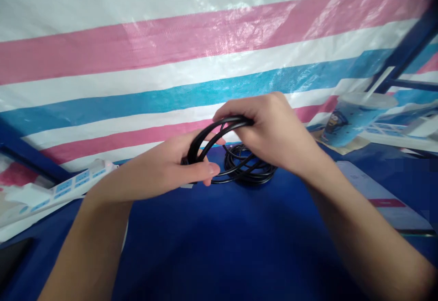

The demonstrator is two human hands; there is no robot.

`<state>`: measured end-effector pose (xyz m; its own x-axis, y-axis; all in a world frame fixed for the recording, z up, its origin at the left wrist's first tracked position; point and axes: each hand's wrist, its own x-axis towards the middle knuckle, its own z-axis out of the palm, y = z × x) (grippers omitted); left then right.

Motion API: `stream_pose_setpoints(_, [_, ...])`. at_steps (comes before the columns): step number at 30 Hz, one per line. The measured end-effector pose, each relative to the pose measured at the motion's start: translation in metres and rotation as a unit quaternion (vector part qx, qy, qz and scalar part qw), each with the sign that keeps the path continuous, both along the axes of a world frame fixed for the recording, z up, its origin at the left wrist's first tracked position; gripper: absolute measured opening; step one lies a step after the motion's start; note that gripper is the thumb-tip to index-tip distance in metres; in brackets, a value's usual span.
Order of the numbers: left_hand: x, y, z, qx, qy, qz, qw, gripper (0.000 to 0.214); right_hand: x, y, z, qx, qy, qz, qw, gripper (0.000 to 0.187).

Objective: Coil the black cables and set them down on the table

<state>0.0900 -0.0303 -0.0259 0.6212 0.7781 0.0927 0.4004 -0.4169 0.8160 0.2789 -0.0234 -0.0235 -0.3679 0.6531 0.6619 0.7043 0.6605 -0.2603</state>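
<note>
Several loops of a black cable are bunched between my two hands, above the blue table. My left hand is closed around the lower left side of the loops, with the thumb across the front. At the upper right, my right hand grips the same loops, fingers curled over and partly hidden behind the back of the hand. More black cable lies coiled on the table just behind and below my hands, and strands run from it toward my left hand.
White power strips lie at the left. A blue cup with a straw stands at the right, near a flat phone-like device on the blue table. A dark flat object sits at the lower left. Striped plastic sheeting hangs behind.
</note>
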Motion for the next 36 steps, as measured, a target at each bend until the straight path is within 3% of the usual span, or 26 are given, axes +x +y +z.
stream_pose_setpoints(2, [0.007,-0.001,-0.003,0.004,0.014,0.065,0.998,0.007,-0.006,-0.005,-0.005,0.028,-0.074,-0.009,0.997,0.038])
stream_pose_setpoints(4, [0.012,-0.002,-0.004,0.007,-0.044,0.12,0.992,0.007,-0.013,-0.008,-0.008,0.049,-0.086,-0.009,0.995,0.041])
stream_pose_setpoints(7, [0.013,-0.006,0.0,0.004,-0.217,0.16,0.963,0.003,-0.016,-0.009,-0.007,0.031,0.038,-0.008,0.999,0.044])
stream_pose_setpoints(9, [0.011,-0.01,0.007,0.012,-0.331,0.187,0.925,0.003,-0.014,-0.006,-0.004,-0.075,0.162,0.047,0.983,0.037])
stream_pose_setpoints(10, [0.01,-0.012,0.01,0.016,-0.37,0.199,0.907,0.005,-0.013,-0.004,-0.003,-0.152,0.222,0.101,0.958,0.029])
stream_pose_setpoints(12, [0.01,-0.017,0.016,0.017,-0.412,0.211,0.886,0.009,-0.012,0.002,-0.002,-0.295,0.327,0.216,0.871,0.012])
stream_pose_setpoints(14, [0.009,-0.02,0.019,-0.008,-0.413,0.2,0.889,0.01,-0.011,0.006,-0.003,-0.367,0.395,0.275,0.796,0.008])
stream_pose_setpoints(15, [0.009,-0.021,0.019,-0.026,-0.394,0.184,0.9,0.008,-0.011,0.006,-0.004,-0.374,0.409,0.275,0.786,0.008])
stream_pose_setpoints(16, [0.008,-0.021,0.018,-0.045,-0.366,0.165,0.915,0.005,-0.011,0.006,-0.004,-0.365,0.404,0.259,0.798,0.008])
stream_pose_setpoints(17, [0.007,-0.021,0.017,-0.064,-0.332,0.143,0.93,0.004,-0.01,0.005,-0.003,-0.343,0.379,0.234,0.827,0.008])
stream_pose_setpoints(19, [0.004,-0.019,0.014,-0.088,-0.254,0.104,0.958,0.005,-0.011,-0.001,-0.001,-0.281,0.275,0.186,0.901,0.007])
stream_pose_setpoints(21, [0.001,-0.018,0.011,-0.085,-0.186,0.083,0.975,0.005,-0.013,-0.007,0.001,-0.212,0.147,0.152,0.954,0.006])
stream_pose_setpoints(23, [0.001,-0.017,0.01,-0.058,-0.155,0.082,0.983,0.006,-0.015,-0.013,0.002,-0.173,0.083,0.145,0.971,0.016])
stream_pose_setpoints(25, [0.001,-0.017,0.012,-0.017,-0.189,0.106,0.976,0.011,-0.015,-0.015,0.002,-0.187,0.117,0.164,0.961,0.015])
stream_pose_setpoints(27, [0.001,-0.018,0.016,0.023,-0.277,0.136,0.951,0.015,-0.011,-0.014,0.001,-0.233,0.205,0.216,0.926,0.013])
stream_pose_setpoints(31, [0.002,-0.017,0.022,0.045,-0.465,0.181,0.865,0.024,-0.001,-0.006,-0.001,-0.321,0.293,0.349,0.83,0.03])
stream_pose_setpoints(34, [0.004,-0.01,0.02,-0.008,-0.56,0.194,0.805,0.033,-0.005,-0.003,-0.009,-0.375,0.309,0.441,0.754,0.042])
stream_pose_setpoints(36, [0.006,-0.003,0.015,-0.077,-0.605,0.204,0.766,0.039,-0.017,-0.003,-0.017,-0.379,0.35,0.466,0.719,0.043])
